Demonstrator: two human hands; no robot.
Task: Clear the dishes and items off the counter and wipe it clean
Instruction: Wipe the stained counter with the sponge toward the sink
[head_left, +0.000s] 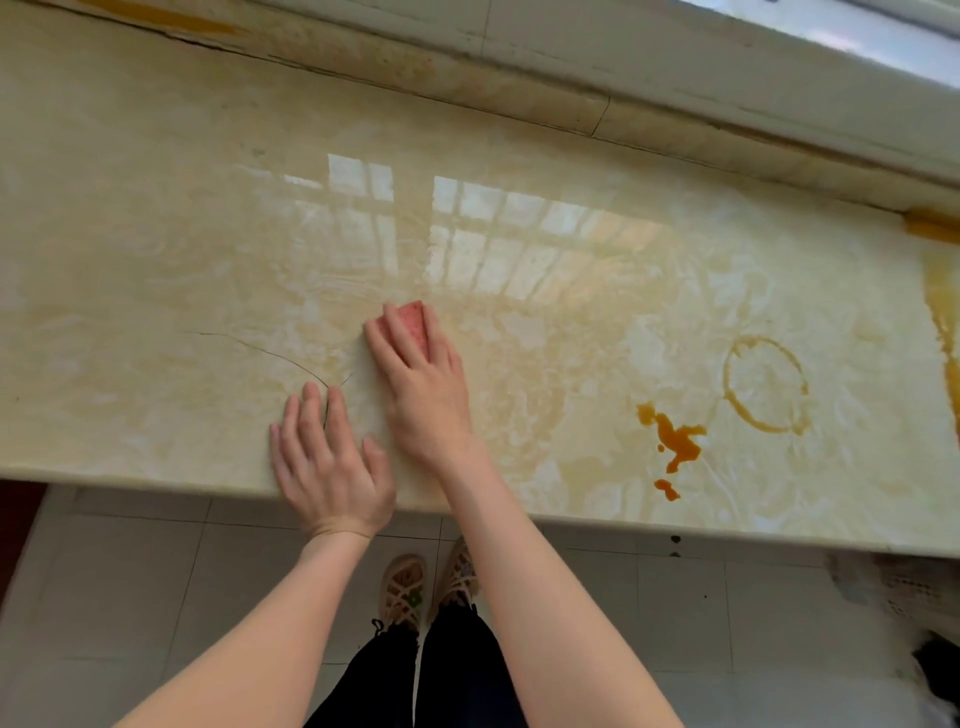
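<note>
Now right hand (415, 379) fingers clamped on pink sponge (412, 325), left hand (327, 462) fingers spread flat; glossy marble counter (156, 234) orange-stained.

Your pink sponge (410, 325) meets a glossy cream, marble-veined counter (156, 234), marked by an orange spill (675, 439) and an amber ring stain (766, 384); your sandals (402, 590) look tan.

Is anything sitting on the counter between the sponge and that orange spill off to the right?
Nothing visible. The right hand presses the pink sponge on the counter, and the stretch from there to the orange spill is bare, only smeared. The left hand rests flat on the other side.
</note>
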